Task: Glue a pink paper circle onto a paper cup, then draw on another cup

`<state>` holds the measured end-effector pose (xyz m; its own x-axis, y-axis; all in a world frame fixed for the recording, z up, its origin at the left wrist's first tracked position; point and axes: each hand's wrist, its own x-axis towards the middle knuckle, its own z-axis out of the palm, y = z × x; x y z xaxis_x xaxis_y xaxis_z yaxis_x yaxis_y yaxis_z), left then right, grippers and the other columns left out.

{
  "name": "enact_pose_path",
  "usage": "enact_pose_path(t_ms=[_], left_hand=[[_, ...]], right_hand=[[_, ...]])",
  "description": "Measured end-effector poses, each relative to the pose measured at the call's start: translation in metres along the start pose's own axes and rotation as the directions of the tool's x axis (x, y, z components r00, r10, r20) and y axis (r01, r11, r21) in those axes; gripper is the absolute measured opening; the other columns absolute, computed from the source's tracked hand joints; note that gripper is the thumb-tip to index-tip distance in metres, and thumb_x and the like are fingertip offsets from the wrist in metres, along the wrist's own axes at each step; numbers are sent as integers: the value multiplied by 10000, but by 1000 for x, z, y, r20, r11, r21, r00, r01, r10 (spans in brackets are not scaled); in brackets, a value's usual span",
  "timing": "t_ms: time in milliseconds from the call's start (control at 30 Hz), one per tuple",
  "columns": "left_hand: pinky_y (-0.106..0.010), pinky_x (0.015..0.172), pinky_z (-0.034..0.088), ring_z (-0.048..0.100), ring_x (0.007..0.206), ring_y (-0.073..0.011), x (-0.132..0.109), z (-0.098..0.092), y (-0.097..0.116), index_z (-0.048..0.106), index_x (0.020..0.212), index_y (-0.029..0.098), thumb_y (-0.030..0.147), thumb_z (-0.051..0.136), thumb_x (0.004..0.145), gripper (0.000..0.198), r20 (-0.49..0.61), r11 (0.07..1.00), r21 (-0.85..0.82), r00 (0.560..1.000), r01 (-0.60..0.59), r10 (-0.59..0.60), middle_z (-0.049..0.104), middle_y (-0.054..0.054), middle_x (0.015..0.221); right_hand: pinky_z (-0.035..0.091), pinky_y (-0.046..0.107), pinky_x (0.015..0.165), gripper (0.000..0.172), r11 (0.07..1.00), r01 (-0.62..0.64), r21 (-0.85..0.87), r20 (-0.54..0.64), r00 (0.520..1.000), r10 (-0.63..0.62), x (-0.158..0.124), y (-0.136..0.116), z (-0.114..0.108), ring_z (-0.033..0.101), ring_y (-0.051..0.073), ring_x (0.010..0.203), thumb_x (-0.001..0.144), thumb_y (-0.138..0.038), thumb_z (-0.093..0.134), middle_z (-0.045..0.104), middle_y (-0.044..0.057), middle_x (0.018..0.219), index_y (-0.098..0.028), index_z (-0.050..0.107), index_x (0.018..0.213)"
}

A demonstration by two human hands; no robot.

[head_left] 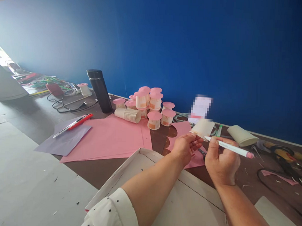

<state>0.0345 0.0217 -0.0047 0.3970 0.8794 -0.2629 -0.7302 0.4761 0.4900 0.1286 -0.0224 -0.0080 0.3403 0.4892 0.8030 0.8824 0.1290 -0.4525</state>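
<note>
My left hand [184, 148] is closed on the rim of a cream paper cup [203, 127], which lies tilted on its side in the air. In my right hand [222, 164] is a white marker pen [235, 149] with a pink end. Its tip touches or nearly touches the cup near the rim; I cannot tell which. Behind, against the wall, stand several upside-down cups [154, 121] topped with pink paper discs and marked with orange doors and windows. A stack of nested plain cups [128, 115] lies on its side beside them.
Pink paper sheets [110, 136], a purple sheet [72, 143] and a red utility knife [74, 123] lie to the left. A black flask [100, 92] stands behind them. A white cardboard piece [187, 204] is under my forearms. Another cup [242, 136] and black cables [270, 185] are on the right.
</note>
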Motion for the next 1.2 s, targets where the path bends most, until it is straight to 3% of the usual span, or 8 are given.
enact_pose_path(t_ms=[833,1033,1200], left_hand=[[-212,674,507,623,669,-109,0,0,-1,613,780,99,132,590,794,42,-4,1000,8,1000,0,0,624,-69,724],[-206,664,515,629,676,-110,0,0,-1,621,792,95,139,576,803,64,-10,1000,-19,1000,-6,6,621,-63,724],[-207,680,519,641,696,-122,-1,2,0,628,809,85,133,559,808,83,-7,1000,-29,1000,3,-3,642,-88,759]], right_hand=[[448,332,688,211,999,35,6,26,999,-35,0,0,0,613,215,801,869,-348,498,636,122,857,-148,562,883],[460,359,727,232,1000,23,-14,-62,998,-24,0,2,0,605,230,830,874,-339,486,631,143,879,-127,578,894],[456,350,705,240,1000,4,18,-37,999,-3,0,2,1,602,229,818,876,-353,487,635,136,860,-133,575,909]])
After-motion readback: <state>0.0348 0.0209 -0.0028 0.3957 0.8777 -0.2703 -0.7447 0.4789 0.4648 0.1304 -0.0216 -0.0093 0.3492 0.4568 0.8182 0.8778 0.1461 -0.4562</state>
